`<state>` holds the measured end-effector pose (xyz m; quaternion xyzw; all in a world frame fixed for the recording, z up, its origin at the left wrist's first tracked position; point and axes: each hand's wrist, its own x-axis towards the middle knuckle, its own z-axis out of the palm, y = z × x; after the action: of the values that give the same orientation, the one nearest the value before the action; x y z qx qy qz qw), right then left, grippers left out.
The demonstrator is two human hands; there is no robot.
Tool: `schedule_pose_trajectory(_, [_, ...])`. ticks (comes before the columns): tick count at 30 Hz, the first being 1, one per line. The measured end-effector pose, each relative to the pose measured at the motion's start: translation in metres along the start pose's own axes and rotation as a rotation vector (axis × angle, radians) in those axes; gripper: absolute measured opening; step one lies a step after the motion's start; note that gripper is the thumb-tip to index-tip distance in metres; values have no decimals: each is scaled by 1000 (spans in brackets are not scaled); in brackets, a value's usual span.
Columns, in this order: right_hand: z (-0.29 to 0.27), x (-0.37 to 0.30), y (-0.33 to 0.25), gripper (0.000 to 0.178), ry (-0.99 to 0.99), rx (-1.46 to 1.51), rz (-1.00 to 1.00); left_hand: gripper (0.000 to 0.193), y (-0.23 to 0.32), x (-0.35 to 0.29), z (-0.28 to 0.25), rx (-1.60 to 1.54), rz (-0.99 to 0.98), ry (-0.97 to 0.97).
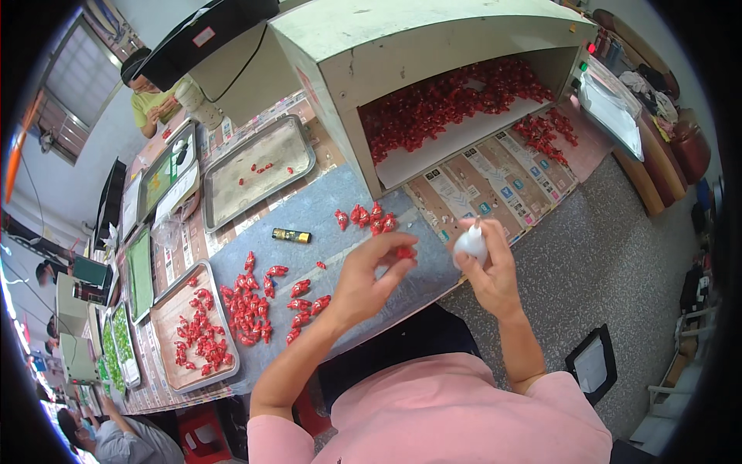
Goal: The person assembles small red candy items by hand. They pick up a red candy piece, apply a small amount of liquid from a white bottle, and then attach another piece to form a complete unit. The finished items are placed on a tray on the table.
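Above the front edge of the table, my left hand pinches a small red plastic piece between thumb and fingers. My right hand, a little to the right, is wrapped round a small white squeeze bottle with its narrow tip pointing up. Just beyond my left hand sits a cluster of red figures with pale markings. Left of my forearm lies a larger pile of the same red figures, and a few stand in a loose row beside it.
A metal tray with red parts stands at the left, and another tray farther back holds a few. A black-and-gold cylinder lies mid-table. Behind, a box-shaped machine is heaped with red pieces. Co-workers sit at far left, one in yellow.
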<state>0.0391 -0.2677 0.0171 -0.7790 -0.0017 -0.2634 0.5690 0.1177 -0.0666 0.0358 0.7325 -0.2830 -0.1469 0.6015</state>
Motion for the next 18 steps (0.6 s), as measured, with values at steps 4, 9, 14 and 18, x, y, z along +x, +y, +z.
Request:
schedule_pose_trajectory(4, [-13, -13, -22, 57, -122, -58, -76, 20, 7, -42, 0, -556, -190, 113])
schedule_pose_trajectory(9, [-2, -33, -43, 58, -103, 257, 157, 27, -5, -84, 3, -724, -346, 246])
schedule_pose_trajectory(14, [9, -35, -39, 45, -191, 86, -113, 29, -20, -100, 14, -788, -351, 344])
schedule_pose_trajectory(18, [17, -37, -48, 39, -162, -12, -178, 29, -25, -103, 15, -815, -368, 357])
